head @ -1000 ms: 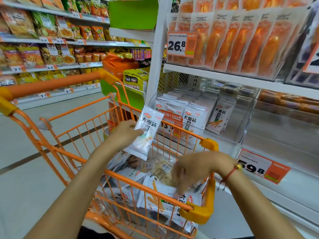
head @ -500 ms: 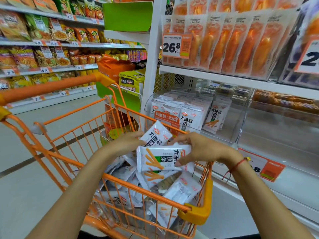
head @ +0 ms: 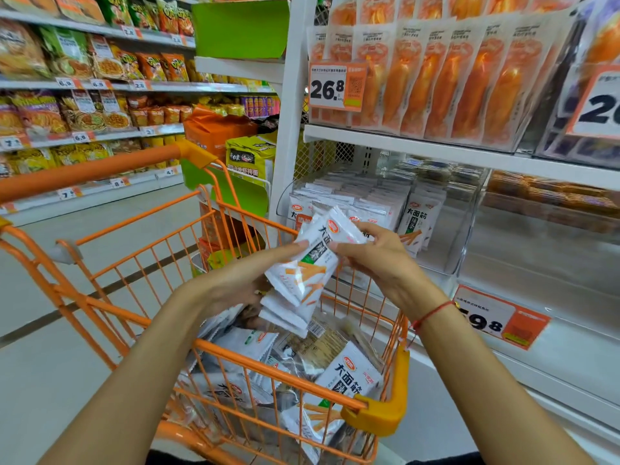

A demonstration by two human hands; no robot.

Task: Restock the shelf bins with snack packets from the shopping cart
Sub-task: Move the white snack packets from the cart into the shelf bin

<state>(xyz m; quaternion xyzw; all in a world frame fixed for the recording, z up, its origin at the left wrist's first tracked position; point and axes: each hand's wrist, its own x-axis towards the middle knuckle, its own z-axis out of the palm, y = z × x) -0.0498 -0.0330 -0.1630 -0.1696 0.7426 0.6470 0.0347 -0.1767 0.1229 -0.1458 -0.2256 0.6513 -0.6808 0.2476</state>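
While both hands grip a packet stack [head: 303,276], more packets fill the cart [head: 285,374] and bin [head: 463,229].

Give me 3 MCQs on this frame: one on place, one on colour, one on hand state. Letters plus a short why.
1. Where is the stack of white packets held?
A. inside the clear shelf bin
B. above the shopping cart
C. on the floor

2. What colour is the shopping cart frame?
A. orange
B. blue
C. grey

3. What are the hands doing?
A. both hang empty
B. only the left holds packets
C. both hold the stack

Key: 1 B, the stack sits over the cart's basket, short of the clear shelf bin. 2 A, its wires and handle are orange. 3 C, the left hand and right hand each grip the stack.
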